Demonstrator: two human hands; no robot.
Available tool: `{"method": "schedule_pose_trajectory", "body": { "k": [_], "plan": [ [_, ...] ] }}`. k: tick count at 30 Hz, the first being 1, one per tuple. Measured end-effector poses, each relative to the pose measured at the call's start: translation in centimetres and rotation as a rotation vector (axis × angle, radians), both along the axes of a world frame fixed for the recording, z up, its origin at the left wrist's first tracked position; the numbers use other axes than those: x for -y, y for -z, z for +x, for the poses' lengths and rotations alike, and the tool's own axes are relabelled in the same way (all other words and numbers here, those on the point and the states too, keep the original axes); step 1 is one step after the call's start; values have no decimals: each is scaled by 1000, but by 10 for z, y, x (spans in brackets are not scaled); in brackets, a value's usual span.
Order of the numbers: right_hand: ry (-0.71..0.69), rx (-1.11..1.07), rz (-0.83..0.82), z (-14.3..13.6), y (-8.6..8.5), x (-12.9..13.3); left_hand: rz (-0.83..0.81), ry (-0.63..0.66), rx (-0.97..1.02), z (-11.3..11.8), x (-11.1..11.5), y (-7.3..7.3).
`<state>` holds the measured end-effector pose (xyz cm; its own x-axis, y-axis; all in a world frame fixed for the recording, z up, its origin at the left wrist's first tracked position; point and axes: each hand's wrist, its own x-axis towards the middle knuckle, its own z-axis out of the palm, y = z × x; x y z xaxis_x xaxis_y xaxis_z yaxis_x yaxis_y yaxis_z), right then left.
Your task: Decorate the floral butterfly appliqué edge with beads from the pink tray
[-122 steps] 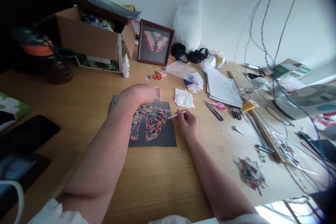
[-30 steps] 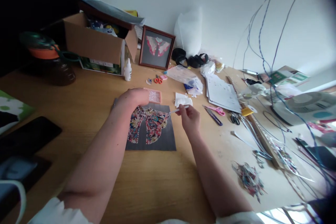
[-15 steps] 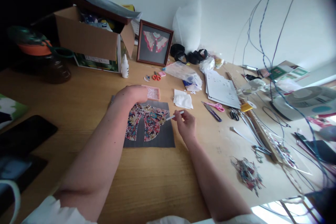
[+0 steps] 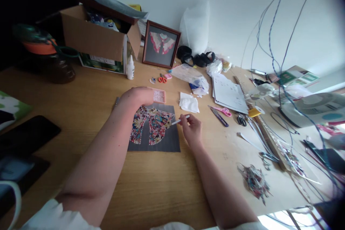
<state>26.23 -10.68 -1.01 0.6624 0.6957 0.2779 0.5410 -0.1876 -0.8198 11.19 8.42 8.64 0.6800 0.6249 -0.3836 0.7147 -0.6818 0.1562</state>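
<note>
My right hand (image 4: 192,128) pinches a slim white pen-like stick (image 4: 180,119). The stick's tip is over the right edge of a floral fabric collar shape (image 4: 159,125), which is edged with small pale beads. That collar lies on a dark grey sheet (image 4: 172,145) on the table. My left hand (image 4: 142,96) is bent over the top of the sheet, against the left side of a pink tray (image 4: 159,96) of tiny pale beads. Its fingers are mostly hidden, so whether it grips the tray cannot be made out.
Behind the tray are a white dropper bottle (image 4: 130,68), orange-handled scissors (image 4: 162,78) and a framed collar piece (image 4: 161,45). White tissue (image 4: 189,102), pink scissors (image 4: 223,111) and a purple cutter (image 4: 219,116) lie at right. Fabric scraps (image 4: 254,181) sit nearer me.
The whole view has shifted slightly. Both hands keep nearly the same places, with the white stick still in the right hand near the collar's edge.
</note>
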Motion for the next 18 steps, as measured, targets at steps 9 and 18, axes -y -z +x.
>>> {"method": "schedule_pose_trajectory", "body": {
  "k": [9,18],
  "plan": [
    [-6,17,-10,0,2,0,-13,6,-32,0,1,-2],
    [-3,-3,18,1,2,1,-20,17,-21,-1,-1,1]
  ]
}}
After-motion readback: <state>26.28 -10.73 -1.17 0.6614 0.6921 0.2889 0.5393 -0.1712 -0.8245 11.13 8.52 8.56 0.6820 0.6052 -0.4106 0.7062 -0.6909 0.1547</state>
